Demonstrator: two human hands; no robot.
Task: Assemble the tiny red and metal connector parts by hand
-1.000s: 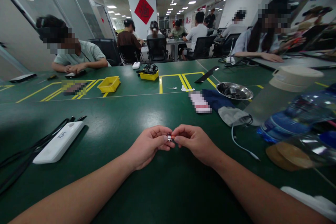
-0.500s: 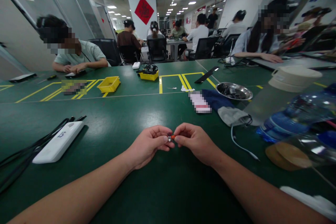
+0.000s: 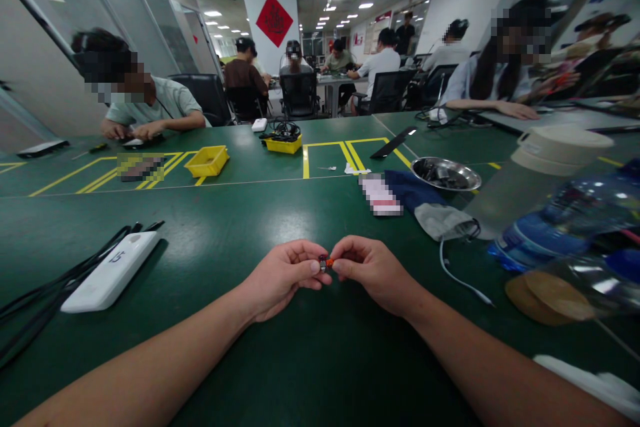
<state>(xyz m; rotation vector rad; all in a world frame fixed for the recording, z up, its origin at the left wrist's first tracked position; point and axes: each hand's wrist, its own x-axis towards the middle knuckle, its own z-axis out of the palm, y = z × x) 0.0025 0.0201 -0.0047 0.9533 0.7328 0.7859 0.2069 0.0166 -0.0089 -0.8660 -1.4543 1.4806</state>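
My left hand [image 3: 290, 275] pinches a small dark and silvery metal part [image 3: 323, 265] between thumb and fingers. Its exact kind is too small to make out. Against its right side sits a small orange piece [image 3: 329, 263], closed between the thumb and fingertips of my right hand [image 3: 369, 270]. Both hands meet above the middle of the green table [image 3: 320, 353], fingertips almost touching. Whether the two pieces are joined, I cannot tell.
To the left lies a white power bank [image 3: 115, 271] with black cables. Yellow trays [image 3: 207, 161] stand farther back. On the right are a metal bowl [image 3: 445, 174], a dark blue pouch [image 3: 413, 190], a large cup [image 3: 530, 173] and plastic bottles [image 3: 555, 220]. Co-workers sit across the table.
My hands stay in nearly the same place; the small metal part between them has turned slightly. The co-worker at the left has shifted their hands a little.
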